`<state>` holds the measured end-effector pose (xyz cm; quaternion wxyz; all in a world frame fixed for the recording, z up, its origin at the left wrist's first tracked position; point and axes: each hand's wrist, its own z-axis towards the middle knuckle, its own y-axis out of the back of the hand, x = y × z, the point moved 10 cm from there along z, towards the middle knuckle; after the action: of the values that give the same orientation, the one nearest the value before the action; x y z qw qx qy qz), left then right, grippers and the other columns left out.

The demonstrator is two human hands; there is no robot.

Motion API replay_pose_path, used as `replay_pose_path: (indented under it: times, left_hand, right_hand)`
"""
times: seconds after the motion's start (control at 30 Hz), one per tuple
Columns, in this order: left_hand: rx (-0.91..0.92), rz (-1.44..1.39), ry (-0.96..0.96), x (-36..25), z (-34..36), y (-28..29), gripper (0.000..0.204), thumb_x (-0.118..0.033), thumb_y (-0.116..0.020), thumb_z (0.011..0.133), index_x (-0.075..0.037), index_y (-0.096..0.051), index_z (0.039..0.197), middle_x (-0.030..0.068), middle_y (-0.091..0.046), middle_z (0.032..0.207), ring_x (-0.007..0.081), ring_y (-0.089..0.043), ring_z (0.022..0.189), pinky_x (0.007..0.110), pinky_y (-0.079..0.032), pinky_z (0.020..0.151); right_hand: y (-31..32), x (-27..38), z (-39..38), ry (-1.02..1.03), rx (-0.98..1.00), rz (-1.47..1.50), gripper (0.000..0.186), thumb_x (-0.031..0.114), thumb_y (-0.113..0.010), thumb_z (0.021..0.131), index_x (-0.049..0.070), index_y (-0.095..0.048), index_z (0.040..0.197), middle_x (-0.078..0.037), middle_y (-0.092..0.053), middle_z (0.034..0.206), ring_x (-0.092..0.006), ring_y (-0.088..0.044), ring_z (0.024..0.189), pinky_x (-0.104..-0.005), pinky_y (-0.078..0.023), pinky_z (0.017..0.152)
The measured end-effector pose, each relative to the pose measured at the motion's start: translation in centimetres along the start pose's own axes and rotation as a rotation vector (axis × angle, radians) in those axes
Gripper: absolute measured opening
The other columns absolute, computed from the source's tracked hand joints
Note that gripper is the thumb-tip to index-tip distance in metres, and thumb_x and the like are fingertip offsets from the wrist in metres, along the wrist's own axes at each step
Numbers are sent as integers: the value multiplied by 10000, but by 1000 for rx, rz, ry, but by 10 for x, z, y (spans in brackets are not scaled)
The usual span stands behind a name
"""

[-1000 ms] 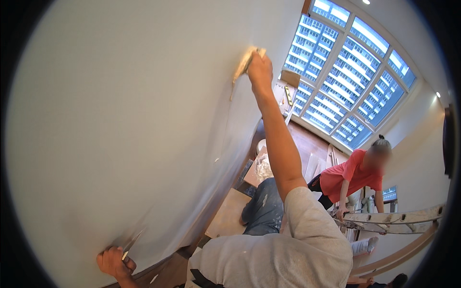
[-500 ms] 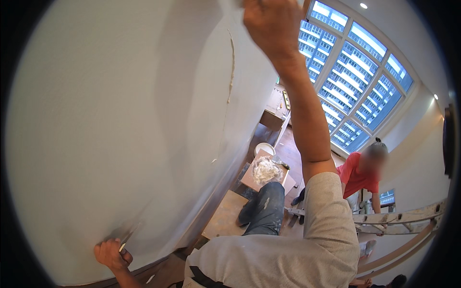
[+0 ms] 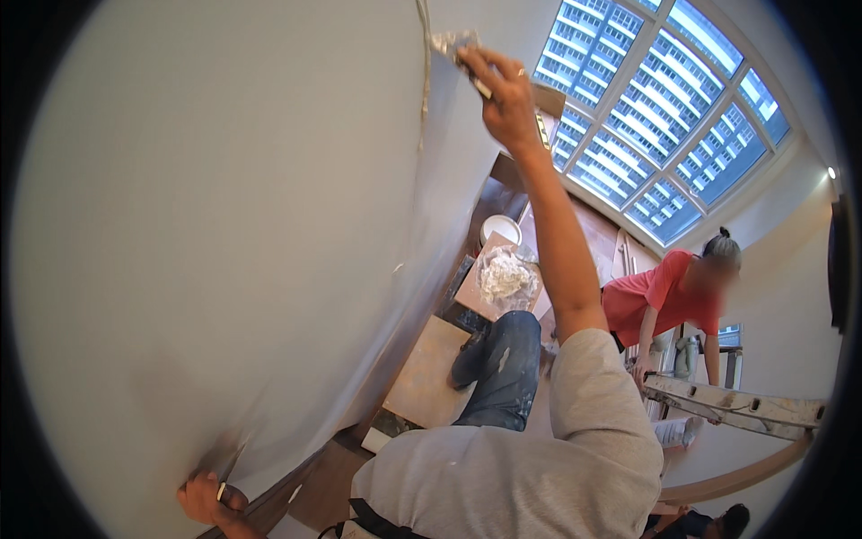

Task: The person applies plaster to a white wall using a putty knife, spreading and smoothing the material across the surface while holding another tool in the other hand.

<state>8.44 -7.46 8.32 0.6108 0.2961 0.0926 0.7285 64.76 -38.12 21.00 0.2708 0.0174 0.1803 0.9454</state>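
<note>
Gripping a putty knife [image 3: 456, 43], the right hand [image 3: 510, 103] is raised at the upper middle of the view, beside the pale wall [image 3: 224, 225]. Its fingers are closed on the handle. The knife's long axis slants: the blade points up and left toward the wall, and a pale end of the handle shows down and right, under the fingers. The blade's left edge sits just beside a raised bead of filler [image 3: 425, 85]; whether the two touch cannot be told. The bead runs nearly upright along the wall, its upper end cut off by the top of the view.

Low on the left, the left hand [image 3: 206, 499] is close to the wall, fingers curled around a thin tool [image 3: 233, 461] that points up and to the right. A pale part of it shows at the fist; the far tip blends into a dark streak on the wall, so its full shape is hard to make out.

Left of the right forearm, a white heap [image 3: 505, 275] lies in clear plastic on a pinkish board [image 3: 473, 291], whose near corner is hidden behind a knee in jeans [image 3: 514, 355]. At right, a person in a red shirt [image 3: 660, 292] leans over a ladder [image 3: 745, 404].
</note>
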Motion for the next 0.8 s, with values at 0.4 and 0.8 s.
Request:
replay_pose_path:
  times: [0.4, 0.8]
  left_hand:
    - [203, 103, 39, 3, -5, 2, 204, -211, -440, 1077, -46, -557, 1099, 138, -645, 815, 323, -622, 631, 412, -407, 544]
    - [100, 155, -21, 2, -6, -3, 213, -190, -478, 1064, -7, -588, 1059, 154, -675, 915, 361, -652, 687, 442, -459, 569]
  right_hand:
    - [-173, 39, -422, -871, 142, 368, 501, 9, -598, 912, 125, -598, 1400, -176, -602, 1291, -344, -576, 1106, -407, -433, 1015]
    - [-219, 164, -627, -1602, 408, 757, 442, 256, -537, 1031, 64, -519, 1429, -117, -633, 1153, -302, -631, 984, -431, -518, 852]
